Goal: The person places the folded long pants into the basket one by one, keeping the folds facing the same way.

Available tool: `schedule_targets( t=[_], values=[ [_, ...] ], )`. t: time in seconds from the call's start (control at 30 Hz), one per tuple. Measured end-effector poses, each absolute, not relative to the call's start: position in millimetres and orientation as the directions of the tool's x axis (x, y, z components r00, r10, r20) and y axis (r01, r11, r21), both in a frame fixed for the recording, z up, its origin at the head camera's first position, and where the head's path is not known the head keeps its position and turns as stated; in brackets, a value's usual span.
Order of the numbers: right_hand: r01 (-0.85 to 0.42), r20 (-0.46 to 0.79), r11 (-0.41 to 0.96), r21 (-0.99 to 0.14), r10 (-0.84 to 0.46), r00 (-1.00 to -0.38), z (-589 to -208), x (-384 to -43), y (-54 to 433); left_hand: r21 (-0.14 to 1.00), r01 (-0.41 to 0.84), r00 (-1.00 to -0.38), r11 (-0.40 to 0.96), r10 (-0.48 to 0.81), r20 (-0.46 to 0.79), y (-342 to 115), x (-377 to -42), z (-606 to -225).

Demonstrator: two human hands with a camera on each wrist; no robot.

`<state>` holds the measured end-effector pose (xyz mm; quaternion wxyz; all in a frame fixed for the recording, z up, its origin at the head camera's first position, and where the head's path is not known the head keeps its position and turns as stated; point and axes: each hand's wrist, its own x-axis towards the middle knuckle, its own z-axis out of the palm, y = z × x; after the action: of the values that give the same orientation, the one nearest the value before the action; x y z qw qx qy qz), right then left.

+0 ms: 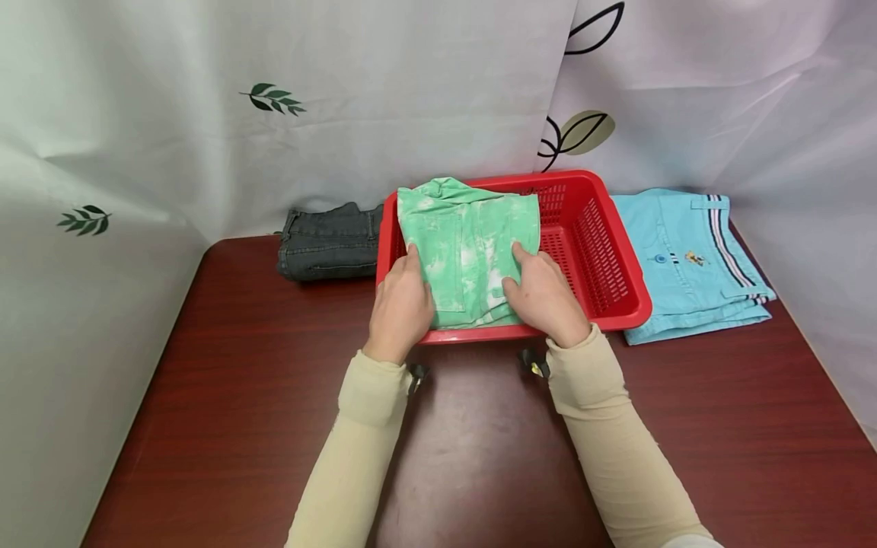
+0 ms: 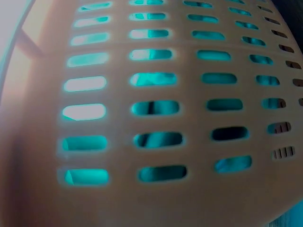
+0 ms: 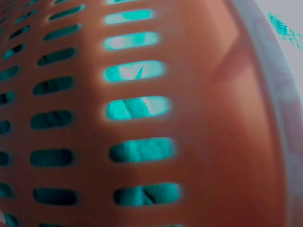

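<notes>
A folded green and white mottled garment (image 1: 473, 228), apparently shorts or trousers, lies in the left part of a red plastic basket (image 1: 599, 259). My left hand (image 1: 400, 308) grips its left edge, thumb on top and the other fingers hidden. At the right edge, my right hand (image 1: 546, 293) holds it likewise, with the thumb over the cloth. The left wrist view is filled by the slotted basket wall (image 2: 118, 203), and the right wrist view shows another part of that wall (image 3: 203, 123); greenish-blue cloth shows through the slots.
Folded dark grey trousers (image 1: 332, 242) lie against the basket's left side. On its right lies a folded light blue garment (image 1: 685, 262) with a striped waistband. All stand on a reddish-brown table (image 1: 240, 396), with a leaf-patterned white curtain (image 1: 411, 91) behind.
</notes>
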<state>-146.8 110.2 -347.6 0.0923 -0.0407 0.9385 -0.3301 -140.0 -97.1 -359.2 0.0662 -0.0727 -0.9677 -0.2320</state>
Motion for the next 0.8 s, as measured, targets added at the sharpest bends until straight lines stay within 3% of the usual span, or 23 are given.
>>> schedule_targets(
  t=[0.8],
  values=[
    [0.034,-0.221,0.796,-0.604,-0.126,-0.967,-347.7,-150.0,110.0,0.324,0.128,-0.991,0.937,0.129,0.016,-90.3,-144.4,-357.7]
  ],
)
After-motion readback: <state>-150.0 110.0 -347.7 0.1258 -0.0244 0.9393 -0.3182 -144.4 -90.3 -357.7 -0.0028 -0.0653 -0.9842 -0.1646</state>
